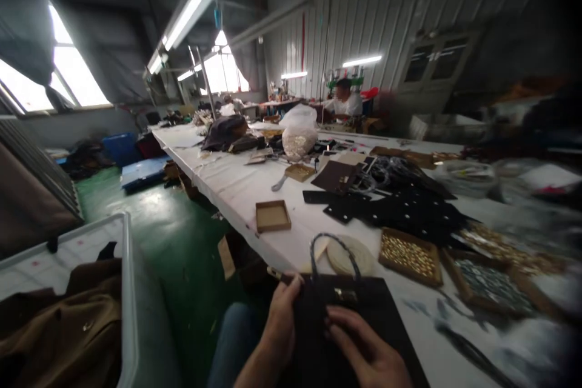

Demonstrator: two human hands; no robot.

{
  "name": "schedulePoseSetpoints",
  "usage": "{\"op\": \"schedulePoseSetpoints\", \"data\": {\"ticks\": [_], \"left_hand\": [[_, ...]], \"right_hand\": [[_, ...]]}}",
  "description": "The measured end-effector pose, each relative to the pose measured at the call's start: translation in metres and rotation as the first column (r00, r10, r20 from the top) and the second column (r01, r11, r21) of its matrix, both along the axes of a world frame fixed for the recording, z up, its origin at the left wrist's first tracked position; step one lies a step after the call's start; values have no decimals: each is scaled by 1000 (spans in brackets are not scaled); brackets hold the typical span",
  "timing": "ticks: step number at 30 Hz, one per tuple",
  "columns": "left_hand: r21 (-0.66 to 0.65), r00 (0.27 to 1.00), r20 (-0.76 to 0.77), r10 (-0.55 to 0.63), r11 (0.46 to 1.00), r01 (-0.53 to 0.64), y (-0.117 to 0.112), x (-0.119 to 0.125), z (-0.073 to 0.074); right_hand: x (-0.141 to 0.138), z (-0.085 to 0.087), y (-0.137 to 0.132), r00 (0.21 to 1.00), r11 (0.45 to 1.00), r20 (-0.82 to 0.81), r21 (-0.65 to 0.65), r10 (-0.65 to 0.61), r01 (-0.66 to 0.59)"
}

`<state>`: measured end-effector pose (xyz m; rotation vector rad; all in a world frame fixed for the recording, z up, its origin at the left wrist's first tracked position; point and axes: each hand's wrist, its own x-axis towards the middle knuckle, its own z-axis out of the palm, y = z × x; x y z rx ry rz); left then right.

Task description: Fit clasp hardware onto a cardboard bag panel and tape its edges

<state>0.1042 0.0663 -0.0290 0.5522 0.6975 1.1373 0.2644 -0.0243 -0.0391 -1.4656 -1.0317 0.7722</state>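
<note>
A black handbag (373, 315) with a braided, arched handle (334, 236) stands upright at the table's near edge. A gold-coloured clasp (346, 295) sits high on its front. My left hand (282, 318) is closed on the bag's upper left edge, thumb on top. Beside those fingers a short dark piece with a gold-coloured end (273, 271) sticks out; its kind is unclear. My right hand (364, 348) lies against the bag's front below the clasp, its fingers curled together. Whatever may be between those fingertips is hidden.
On the white table (227, 194) are an open shallow box (273, 216), a tape roll (348, 256), a box of gold-coloured fittings (408, 254), a box of silvery fittings (493, 285) and black pieces (400, 212). A white bin (130, 309) stands left. A person (348, 103) sits far back.
</note>
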Motion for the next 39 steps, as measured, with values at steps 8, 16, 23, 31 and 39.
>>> {"op": "schedulePoseSetpoints", "data": {"ticks": [8, 16, 23, 31, 39], "left_hand": [[92, 998, -52, 33, 995, -28, -9, -9, -11], [115, 984, -179, -19, 993, 40, -4, -6, -9], [36, 998, -69, -5, 999, 8, -3, -8, -14], [38, 998, -41, 44, 998, -42, 1, -5, -12], [-8, 997, 73, 36, 999, -36, 1, -4, -8]], "right_hand": [[-1, 13, 1, 995, 999, 101, 31, 21, -24], [-12, 17, 20, 964, 993, 239, 3, -119, 121], [-14, 17, 26, 948, 989, 283, 16, -146, 148], [-25, 16, 29, 957, 984, 230, 18, -177, 178], [-31, 29, 33, 882, 990, 454, 120, -122, 75]]}}
